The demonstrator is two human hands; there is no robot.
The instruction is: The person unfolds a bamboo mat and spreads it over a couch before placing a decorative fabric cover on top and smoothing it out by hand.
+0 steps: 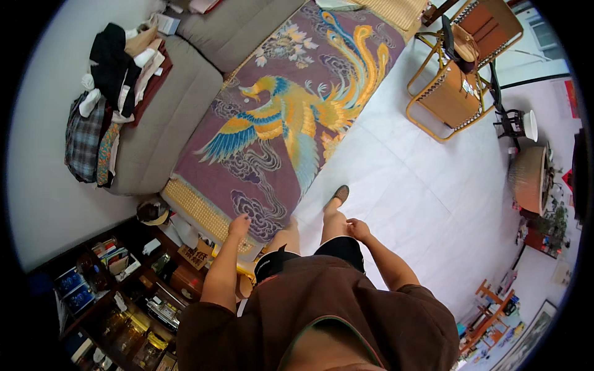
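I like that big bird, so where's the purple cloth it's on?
In the head view, the purple cloth lies across the upper middle, just beyond the left hand, between grey cushions on its left and white floor on its right.

Brn chair (450, 102), lg tan pot (527, 179)

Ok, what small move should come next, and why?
Probably bring the left hand toward the near edge of the purple phoenix-patterned cover: no object shows in that hand, and it appears nearer the cover than the right hand, which is beside the right leg.
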